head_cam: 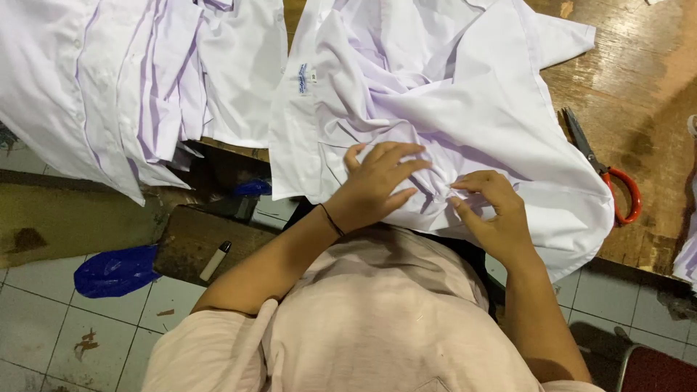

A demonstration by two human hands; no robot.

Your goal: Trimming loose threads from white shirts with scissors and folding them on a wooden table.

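White shirt [450,94] lies crumpled on the wooden table [632,65], its near edge hanging over the table's near side just in front of you. Judged light, limp and easily creased, it should bunch rather than slide; hems and seams look the surest places to take hold. Your left hand [377,185] lies flat, fingers spread, pressing the cloth. Your right hand [490,210], just to its right, pinches a small gather between thumb and fingertips. Both forearms angle inward. Orange-handled scissors [606,170] lie to the right; more white shirts [138,72] lie to the left.
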